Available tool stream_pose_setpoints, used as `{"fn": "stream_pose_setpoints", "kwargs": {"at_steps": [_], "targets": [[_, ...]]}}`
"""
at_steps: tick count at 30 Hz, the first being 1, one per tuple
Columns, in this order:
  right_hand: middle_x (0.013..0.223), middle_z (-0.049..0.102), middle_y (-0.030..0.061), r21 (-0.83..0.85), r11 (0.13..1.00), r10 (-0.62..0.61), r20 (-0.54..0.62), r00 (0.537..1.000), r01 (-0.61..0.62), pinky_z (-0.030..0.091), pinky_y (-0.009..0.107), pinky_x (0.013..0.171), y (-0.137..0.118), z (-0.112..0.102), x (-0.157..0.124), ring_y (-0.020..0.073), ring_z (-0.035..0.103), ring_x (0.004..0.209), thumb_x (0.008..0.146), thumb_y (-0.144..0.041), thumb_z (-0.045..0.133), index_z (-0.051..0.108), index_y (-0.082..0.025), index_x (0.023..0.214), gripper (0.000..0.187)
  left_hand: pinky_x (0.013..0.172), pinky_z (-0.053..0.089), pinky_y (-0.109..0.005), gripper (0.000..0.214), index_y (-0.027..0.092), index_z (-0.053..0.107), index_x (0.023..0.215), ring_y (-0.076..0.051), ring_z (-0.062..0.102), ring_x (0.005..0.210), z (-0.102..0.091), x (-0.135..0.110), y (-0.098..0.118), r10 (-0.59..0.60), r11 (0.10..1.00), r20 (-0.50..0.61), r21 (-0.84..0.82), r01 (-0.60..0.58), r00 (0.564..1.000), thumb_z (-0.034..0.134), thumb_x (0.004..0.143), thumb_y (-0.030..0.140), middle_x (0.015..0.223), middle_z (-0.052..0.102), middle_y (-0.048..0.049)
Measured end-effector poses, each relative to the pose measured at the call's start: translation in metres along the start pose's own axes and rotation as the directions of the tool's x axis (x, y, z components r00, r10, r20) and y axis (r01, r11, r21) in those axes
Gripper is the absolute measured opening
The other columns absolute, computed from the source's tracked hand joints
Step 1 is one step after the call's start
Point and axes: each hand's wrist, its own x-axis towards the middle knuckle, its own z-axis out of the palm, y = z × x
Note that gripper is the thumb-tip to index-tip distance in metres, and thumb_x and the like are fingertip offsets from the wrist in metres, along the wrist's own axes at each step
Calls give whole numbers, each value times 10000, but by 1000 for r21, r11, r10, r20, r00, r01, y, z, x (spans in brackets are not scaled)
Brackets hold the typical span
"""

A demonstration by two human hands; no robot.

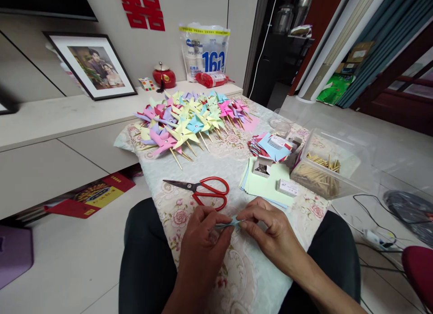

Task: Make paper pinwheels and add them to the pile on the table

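A small piece of pale blue paper is pinched between my two hands, low over the flowered tablecloth. My left hand grips its left side between thumb and fingers. On the right side, the thumb and forefinger of my right hand close on the paper's edge. Fingers cover much of the paper, so its full shape is hidden. Just beyond my left hand lie scissors with red handles, blades pointing left. Past my right hand is a stack of pale green paper sheets, bearing an open small box of metal pins and another small white box.
Several paper pinwheels on wooden sticks are heaped at the table's far end. At right, a clear plastic bin holds wooden sticks. Cut coloured paper lies beside it. A white cabinet runs along the wall.
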Motion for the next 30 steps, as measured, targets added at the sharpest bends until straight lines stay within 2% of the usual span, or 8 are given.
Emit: {"fn": "stream_pose_setpoints", "kwargs": {"at_steps": [3, 6, 11, 15, 18, 22, 27, 30], "targets": [[854, 646, 33, 7, 1000, -6, 58, 998, 6, 466, 299, 722, -5, -4, 5, 181, 616, 833, 924, -196, 614, 746, -233, 875, 146, 903, 471, -396, 71, 248, 757, 802, -268, 620, 1000, -2, 2, 1, 14, 1000, 5, -1, -14, 1000, 717, 760, 288, 997, 667, -67], [881, 701, 27, 71, 997, 38, 76, 996, -44, 479, 307, 760, -9, -7, 9, 183, 643, 843, 930, -254, 631, 742, -238, 944, 113, 717, 467, -323, 123, 225, 730, 779, -204, 609, 752, -1, 3, 1, -132, 976, 95, -163, 146, 987, 709, 784, 346, 768, 666, -25], [1009, 756, 54, 294, 918, 262, 52, 964, -266, 509, 345, 831, -3, -5, 8, 228, 683, 939, 931, -438, 621, 709, -223, 1097, 285, 522, 378, -237, 252, 205, 695, 814, -128, 503, 531, 4, 3, 1, -453, 660, 195, -582, 475, 870, 791, 719, 419, 531, 518, 55], [1017, 755, 63, 296, 903, 288, 118, 950, -311, 517, 346, 794, 0, 2, 0, 237, 683, 913, 883, -442, 667, 706, -214, 1107, 322, 525, 390, -207, 288, 192, 701, 813, -103, 524, 563, 7, 3, -1, -502, 490, 248, -708, 509, 828, 841, 671, 400, 636, 618, 29], [971, 755, 43, 248, 935, 250, 47, 967, -254, 520, 333, 774, 1, 8, -4, 225, 688, 881, 841, -348, 719, 678, -225, 1151, 337, 525, 384, -193, 275, 192, 704, 825, -84, 510, 560, 10, 3, -3, -498, 417, 287, -748, 516, 818, 837, 691, 391, 676, 641, 23], [968, 756, 20, 135, 985, 119, -64, 991, -109, 513, 302, 757, 3, 9, -5, 184, 683, 835, 895, -296, 667, 693, -246, 1123, 235, 540, 395, -186, 265, 179, 697, 796, -83, 516, 574, 10, 2, -2, -492, 446, 299, -720, 532, 818, 841, 687, 373, 656, 640, 24], [858, 742, -19, 79, 995, 72, -50, 996, -68, 490, 257, 680, 3, 6, -5, 130, 632, 699, 918, -256, 654, 739, -271, 1024, 136, 738, 511, -257, 302, 189, 743, 907, -153, 648, 776, 6, 3, 0, -408, 543, 262, -701, 463, 875, 855, 668, 336, 831, 737, -21], [871, 739, -22, 77, 996, 43, -63, 997, -38, 489, 248, 675, 3, 6, -5, 123, 622, 699, 912, -242, 672, 732, -274, 1049, 154, 693, 520, -257, 282, 212, 749, 933, -170, 662, 757, 6, 2, -3, -413, 547, 260, -696, 466, 873, 835, 703, 349, 724, 707, -1]]}}
